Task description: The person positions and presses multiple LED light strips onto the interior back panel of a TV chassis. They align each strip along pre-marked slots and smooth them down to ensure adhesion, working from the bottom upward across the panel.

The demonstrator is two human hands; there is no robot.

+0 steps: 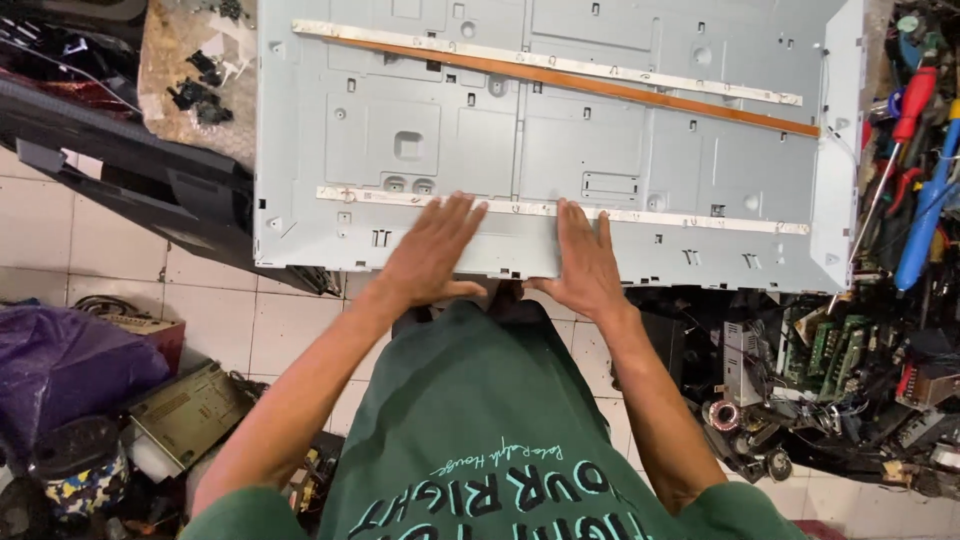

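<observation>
Both hands lie flat, palms down, on the near edge of the large pale grey stamped-metal back panel (560, 140), which fills the upper middle of the view, from about ten o'clock to two o'clock. The left hand (432, 255) spreads its fingers wide across the near white light strip (560, 210) that runs along the panel; the right hand (585, 260) presses just beside it with fingers closer together. Neither grip closes on anything: both are open and pressing.

The panel seems to overhang its support toward the person, with white floor tiles (110, 250) visible under its six o'clock edge. Heavy downward pressure there could tip or slide it off toward the lap. The stamped edge looks thin, and a slipping palm could be cut on it.

The left fingers rest directly on the near strip, so a sideways push could peel or crack it. A second white strip (545, 62) and a long thin orange strip (600, 85) lie loose-looking at twelve o'clock and could shift if the panel jolts.

At three o'clock, a crowded heap of screwdrivers with red and blue handles (920, 150) touches the panel's right flange and may tumble if it moves.
</observation>
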